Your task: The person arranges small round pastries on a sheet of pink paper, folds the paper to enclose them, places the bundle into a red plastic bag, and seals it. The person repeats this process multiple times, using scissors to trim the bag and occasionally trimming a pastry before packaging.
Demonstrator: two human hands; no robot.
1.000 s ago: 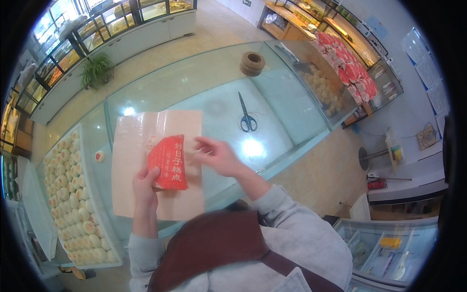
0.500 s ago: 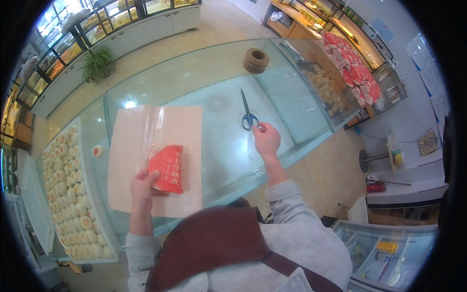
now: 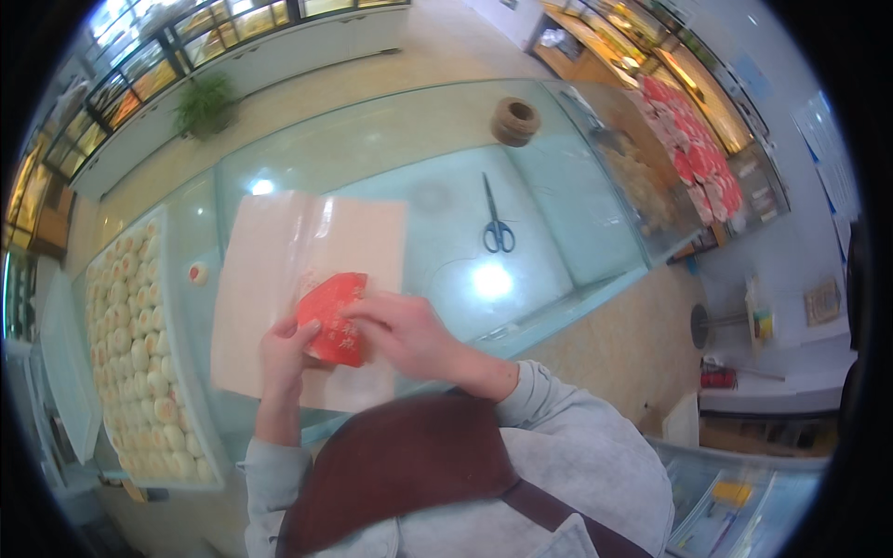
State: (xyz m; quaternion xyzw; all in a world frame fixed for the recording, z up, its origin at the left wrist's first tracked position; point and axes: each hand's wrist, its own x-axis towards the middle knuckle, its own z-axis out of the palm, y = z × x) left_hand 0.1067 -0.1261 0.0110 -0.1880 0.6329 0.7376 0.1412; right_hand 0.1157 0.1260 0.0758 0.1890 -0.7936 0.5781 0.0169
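A red wrapped packet (image 3: 332, 321) with pale print is held above a stack of pale pink paper sheets (image 3: 256, 251). My left hand (image 3: 284, 352) grips its left side, thumb on top. At its right edge my right hand (image 3: 409, 335) has its fingers bent and pinched against the wrapper; the fingertips are partly hidden. Dark-blue-handled scissors (image 3: 499, 234) lie apart from both hands on the glass counter (image 3: 446, 265), blades pointing away from me. A thin string shows faintly on the glass near the paper.
A brown spool of twine (image 3: 515, 121) stands at the counter's far side. To the left are a white tray (image 3: 193, 409) of round pale buns and a single bun (image 3: 198, 273) outside it. Red-and-white packages (image 3: 688, 149) are piled at the far right.
My right hand has let go of the scissors and come left onto the packet's right edge. The scissors now lie on the counter. My left hand keeps its hold; the packet is tilted differently.
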